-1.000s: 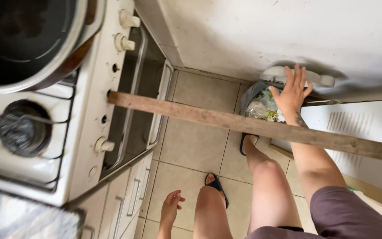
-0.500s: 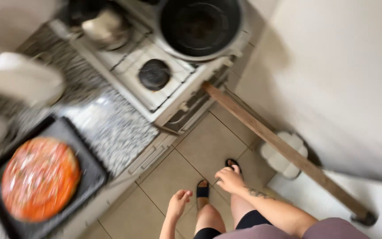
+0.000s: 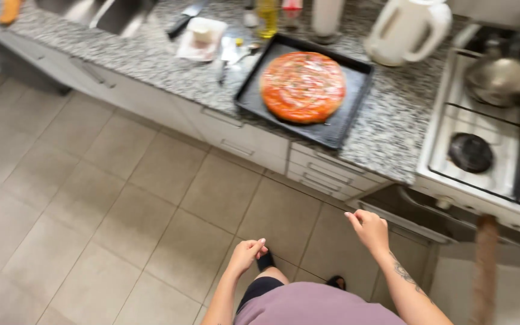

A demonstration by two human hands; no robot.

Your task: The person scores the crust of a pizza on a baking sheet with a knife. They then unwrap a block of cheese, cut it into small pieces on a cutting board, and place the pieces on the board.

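Clearly both hands, left hand and right hand, hang loosely curled, empty, legs hidden.

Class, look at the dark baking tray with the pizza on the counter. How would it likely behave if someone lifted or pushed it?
The tray looks like rigid metal, so it should stay stiff when lifted. The pizza lies loose on it and seems soft, so it may slide or sag if the tray tilts. Pushed, the flat tray would probably slide on the polished counter, not tip.

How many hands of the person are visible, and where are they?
2. The left hand hangs empty over the tiled floor; the right hand is raised, empty, before the oven.
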